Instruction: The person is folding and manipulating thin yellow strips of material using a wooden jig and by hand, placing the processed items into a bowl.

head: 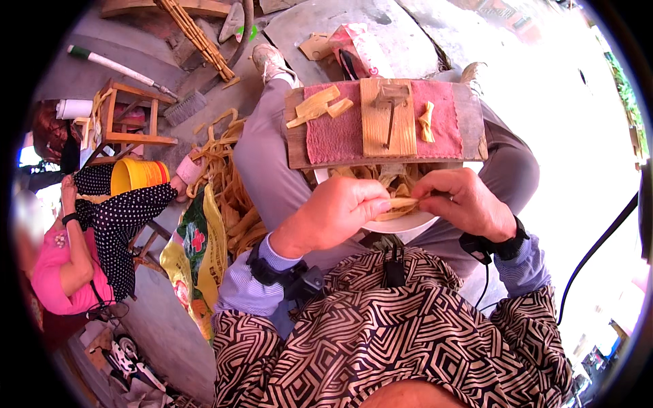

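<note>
Between the fingertips of my left hand (352, 204) and my right hand (459, 199) stretches a flat yellow strip (402, 203), pinched at both ends. Both hands are over a white bowl (403, 224) of folded yellow pieces on my lap. Beyond them a wooden board (296, 148) spans my knees, with a reddish cloth (331, 135) on it. A smaller wooden block (375, 122) lies on the cloth, bearing a clear block-like fitting (393, 94) and a thin dark rod (390, 125). Several flat yellow pieces (317, 102) lie left of it, and one twisted piece (426, 121) lies right.
Long yellow strips (234, 209) are heaped on the floor at left, near a printed plastic sack (204, 245). A seated person in pink (71, 270) is farther left, beside a yellow bucket (140, 176), a wooden stool (140, 137) and a brush (186, 107). A dark cable (594, 257) hangs at right.
</note>
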Motion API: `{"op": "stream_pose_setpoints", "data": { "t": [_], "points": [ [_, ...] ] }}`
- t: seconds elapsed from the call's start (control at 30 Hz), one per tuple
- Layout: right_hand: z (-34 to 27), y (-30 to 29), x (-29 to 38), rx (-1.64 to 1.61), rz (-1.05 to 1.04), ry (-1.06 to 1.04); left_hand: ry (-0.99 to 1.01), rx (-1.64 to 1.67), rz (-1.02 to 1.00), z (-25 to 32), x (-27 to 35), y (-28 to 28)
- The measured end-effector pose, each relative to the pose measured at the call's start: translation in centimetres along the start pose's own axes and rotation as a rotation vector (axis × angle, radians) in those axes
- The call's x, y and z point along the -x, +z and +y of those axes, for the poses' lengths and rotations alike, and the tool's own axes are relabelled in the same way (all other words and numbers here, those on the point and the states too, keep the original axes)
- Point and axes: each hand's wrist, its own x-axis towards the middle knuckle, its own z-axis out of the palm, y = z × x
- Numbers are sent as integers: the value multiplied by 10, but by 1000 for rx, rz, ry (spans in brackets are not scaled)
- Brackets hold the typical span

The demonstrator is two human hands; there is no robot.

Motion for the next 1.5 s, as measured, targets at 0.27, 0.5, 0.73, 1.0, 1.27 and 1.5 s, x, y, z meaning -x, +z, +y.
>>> {"op": "stream_pose_setpoints", "data": {
  "t": [0.27, 0.5, 0.73, 1.0, 1.27, 1.5],
  "points": [
    [47, 4, -46, 77, 484, 63, -275, 337, 235, -39, -57, -37],
    [70, 16, -56, 390, 527, -130, -64, -428, 641, -86, -71, -24],
    [37, 41, -43, 369, 618, -455, -69, 460, 357, -57, -57, 29],
    [67, 6, -17, 345, 656, -57, -3, 417, 119, 24, -12, 7],
    [27, 36, 5, -908, 213, 26, 159, 297, 352, -19, -37, 61],
    [56, 64, -14, 228, 825, -76, -27, 913, 179, -20, -41, 85]
  ]
}}
